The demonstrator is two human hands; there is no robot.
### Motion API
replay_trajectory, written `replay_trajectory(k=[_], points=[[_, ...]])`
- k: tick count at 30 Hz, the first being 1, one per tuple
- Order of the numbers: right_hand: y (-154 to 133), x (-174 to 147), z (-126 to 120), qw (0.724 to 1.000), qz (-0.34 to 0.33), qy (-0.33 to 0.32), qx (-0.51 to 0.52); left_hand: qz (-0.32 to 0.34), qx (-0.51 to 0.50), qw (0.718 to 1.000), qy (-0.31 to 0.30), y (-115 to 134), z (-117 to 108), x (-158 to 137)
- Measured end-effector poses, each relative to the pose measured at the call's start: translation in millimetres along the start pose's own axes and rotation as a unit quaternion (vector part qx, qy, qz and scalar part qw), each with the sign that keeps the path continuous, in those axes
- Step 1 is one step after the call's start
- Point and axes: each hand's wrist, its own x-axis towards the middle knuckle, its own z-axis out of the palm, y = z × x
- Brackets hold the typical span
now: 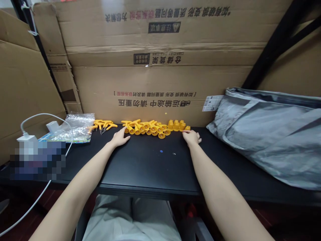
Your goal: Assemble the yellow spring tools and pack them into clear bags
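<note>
My left hand (120, 137) rests on the black tabletop at the left end of a cluster of yellow T-shaped corkscrews (135, 121) and cone-shaped yellow caps (153, 128). Its thumb is held apart from the fingers, which reach the nearest yellow pieces. On the other side, my right hand (191, 137) lies beside a small yellow cap (187, 128), some fingers bent and one stretched leftward. Whether it touches that cap is hard to see. Several upright yellow caps (176, 125) stand just left of it. More corkscrews (102, 125) with metal spirals lie left of my left hand.
Large cardboard sheets (155, 77) stand behind the black table (147, 167). A grey fabric bag (271, 134) takes up the right side. Clear plastic packaging (80, 125), a white charger (27, 144) with its cable, and a blurred-out item (45, 164) lie at left.
</note>
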Motion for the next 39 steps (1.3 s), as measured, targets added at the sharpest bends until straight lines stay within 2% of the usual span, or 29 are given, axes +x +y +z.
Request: replay_trajectory(k=[3,10,15,21,25,29,31,34,36,39], points=[[-2.3,1.7,3.3,0.997,0.068,-0.024,0.027,-0.006,0.004,1.000,-0.002,1.4,0.0,0.1],[-10.9,-8.6,-2.3,0.997,0.039,0.018,0.057,0.000,0.018,1.000,-0.010,5.3,0.9,2.5],[-37.2,-22.0,-16.9,0.996,-0.037,0.063,0.051,0.012,0.023,0.999,-0.031,10.8,3.5,7.1],[-76.5,-36.8,-32.8,0.973,-0.182,0.089,0.109,0.032,0.075,0.996,-0.043,17.9,-1.7,11.5],[-94.4,-50.7,-33.9,0.946,-0.270,0.034,0.174,0.022,0.113,0.993,-0.024,12.0,-15.4,14.9],[-105.1,-65.4,-34.5,0.916,-0.344,-0.049,0.200,-0.072,0.198,0.975,0.064,-9.9,-27.5,19.8],[-108.2,-70.7,-35.7,0.906,-0.367,-0.080,0.194,-0.130,0.223,0.965,0.051,-23.3,-31.2,22.9],[-109.9,-74.2,-36.6,0.899,-0.383,-0.103,0.183,-0.175,0.235,0.956,-0.016,-39.6,-35.1,27.7],[-109.5,-74.3,-35.9,0.898,-0.389,-0.108,0.177,-0.172,0.243,0.954,-0.028,-45.2,-37.6,30.7],[-108.0,-73.6,-34.1,0.898,-0.391,-0.107,0.168,-0.152,0.246,0.957,0.003,-45.4,-41.0,34.8]])
